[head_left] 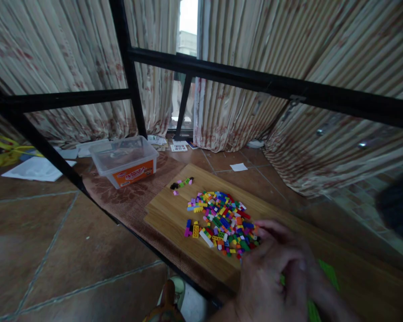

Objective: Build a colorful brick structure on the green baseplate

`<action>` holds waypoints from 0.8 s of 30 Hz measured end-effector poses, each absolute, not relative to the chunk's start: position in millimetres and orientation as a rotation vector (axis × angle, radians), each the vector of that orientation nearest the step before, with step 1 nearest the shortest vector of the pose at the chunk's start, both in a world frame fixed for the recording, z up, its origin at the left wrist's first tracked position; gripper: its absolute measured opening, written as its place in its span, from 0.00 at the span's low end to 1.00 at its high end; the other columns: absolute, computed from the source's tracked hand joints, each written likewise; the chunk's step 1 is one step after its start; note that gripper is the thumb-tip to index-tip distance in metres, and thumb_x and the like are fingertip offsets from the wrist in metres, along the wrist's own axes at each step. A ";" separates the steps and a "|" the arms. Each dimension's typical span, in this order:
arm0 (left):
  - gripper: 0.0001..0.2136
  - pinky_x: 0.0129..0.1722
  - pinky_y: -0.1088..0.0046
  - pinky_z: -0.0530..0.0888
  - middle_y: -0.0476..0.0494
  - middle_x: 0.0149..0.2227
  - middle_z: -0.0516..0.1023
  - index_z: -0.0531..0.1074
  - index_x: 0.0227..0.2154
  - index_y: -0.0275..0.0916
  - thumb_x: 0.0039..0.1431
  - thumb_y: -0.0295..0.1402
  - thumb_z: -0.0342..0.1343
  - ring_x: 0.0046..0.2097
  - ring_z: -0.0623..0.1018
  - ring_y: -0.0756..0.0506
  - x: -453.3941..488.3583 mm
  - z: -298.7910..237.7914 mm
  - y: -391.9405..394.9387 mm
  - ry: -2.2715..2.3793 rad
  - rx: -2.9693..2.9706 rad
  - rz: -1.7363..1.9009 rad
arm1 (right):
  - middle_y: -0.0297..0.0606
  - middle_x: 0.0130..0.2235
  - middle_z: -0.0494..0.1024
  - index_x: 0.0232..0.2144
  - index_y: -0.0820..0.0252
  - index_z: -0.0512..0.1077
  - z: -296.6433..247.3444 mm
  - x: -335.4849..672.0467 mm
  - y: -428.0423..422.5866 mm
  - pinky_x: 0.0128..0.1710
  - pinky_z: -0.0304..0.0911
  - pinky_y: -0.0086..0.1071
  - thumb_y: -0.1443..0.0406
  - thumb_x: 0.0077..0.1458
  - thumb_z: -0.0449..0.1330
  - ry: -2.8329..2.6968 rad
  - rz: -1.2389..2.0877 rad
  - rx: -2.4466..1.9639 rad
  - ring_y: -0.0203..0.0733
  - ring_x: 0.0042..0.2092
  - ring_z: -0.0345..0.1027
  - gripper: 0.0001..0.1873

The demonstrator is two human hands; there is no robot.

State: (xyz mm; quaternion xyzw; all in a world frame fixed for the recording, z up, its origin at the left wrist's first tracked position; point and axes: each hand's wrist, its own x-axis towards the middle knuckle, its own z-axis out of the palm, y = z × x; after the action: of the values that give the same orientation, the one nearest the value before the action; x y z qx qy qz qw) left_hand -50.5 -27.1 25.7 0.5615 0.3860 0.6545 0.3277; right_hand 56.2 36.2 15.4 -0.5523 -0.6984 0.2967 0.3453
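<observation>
Two bare hands, overlapped and blurred, at the board's near right edge: left hand point(268, 277), its fingers point(266, 230) curled against the heap, hold on any brick impossible to tell; right hand point(325, 290) behind it, its grip also unclear, over a flat bright-green plastic piece point(327, 273). Hundreds of small multicoloured plastic bricks point(221, 223) lie loosely heaped mid-board on a light wood-grain board point(174, 219); a small cluster of dark, green and pink bricks point(181, 182) sits apart near the far corner, and nothing stands built up. Beyond the far left edge: one clear plastic box with orange label point(124, 161) on a brown patterned mat point(127, 197). Farthest: striped beige curtains point(241, 89).
</observation>
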 end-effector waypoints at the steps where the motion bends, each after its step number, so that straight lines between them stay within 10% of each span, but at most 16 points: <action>1: 0.09 0.33 0.76 0.71 0.44 0.30 0.76 0.75 0.35 0.37 0.59 0.25 0.49 0.32 0.75 0.50 -49.4 26.6 -26.7 1.015 1.444 1.676 | 0.39 0.36 0.81 0.36 0.55 0.78 16.2 74.7 25.7 0.34 0.72 0.34 0.54 0.47 0.61 -1.692 0.846 -1.459 0.46 0.37 0.75 0.16; 7: 0.09 0.27 0.79 0.69 0.48 0.28 0.74 0.74 0.35 0.37 0.61 0.32 0.49 0.29 0.73 0.51 -35.7 15.7 -20.2 1.055 1.173 1.291 | 0.39 0.33 0.80 0.34 0.56 0.77 -10.9 185.4 -10.8 0.24 0.68 0.29 0.53 0.41 0.67 -0.916 0.875 -1.605 0.39 0.29 0.72 0.18; 24: 0.21 0.52 0.67 0.71 0.37 0.54 0.72 0.62 0.56 0.37 0.60 0.30 0.48 0.53 0.73 0.43 24.5 -26.6 0.0 1.433 1.809 0.626 | 0.41 0.51 0.76 0.49 0.53 0.74 -70.6 214.6 -12.3 0.57 0.59 0.47 0.56 0.55 0.58 -1.402 0.780 -1.549 0.46 0.54 0.68 0.20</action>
State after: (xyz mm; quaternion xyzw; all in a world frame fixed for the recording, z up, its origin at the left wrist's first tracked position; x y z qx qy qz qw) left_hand 24.5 0.0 -26.6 0.7039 0.5576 0.2437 0.3664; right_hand 214.6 -12.3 -70.6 -0.6237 -0.5645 0.3142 0.4400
